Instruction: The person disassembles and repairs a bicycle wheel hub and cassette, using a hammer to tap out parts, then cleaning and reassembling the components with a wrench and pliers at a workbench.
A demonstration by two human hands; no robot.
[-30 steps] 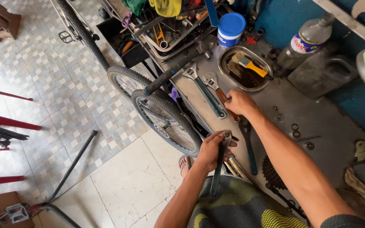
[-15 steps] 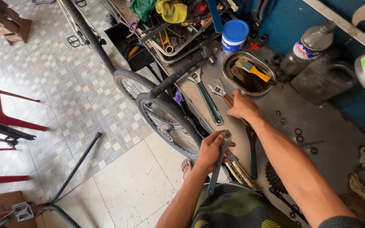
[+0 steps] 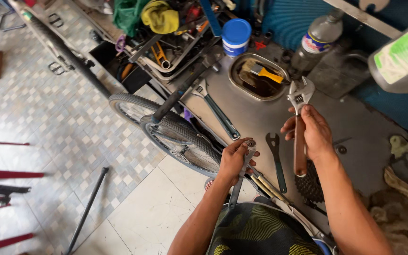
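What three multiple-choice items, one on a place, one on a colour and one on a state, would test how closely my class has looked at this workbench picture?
1. Where is the right hand holding the adjustable wrench?
A. above the workbench
B. on the floor
C. inside the metal tray

2. What colour is the lid of the round tub?
A. red
B. blue
C. white

3. How is the left hand?
A. empty and flat
B. closed on a flat spanner
C. holding a bottle

Answers: 1 A, the wrench is raised over the steel top. 2 B, the lid is plainly blue. 3 B, the fingers wrap the spanner by the wheel.
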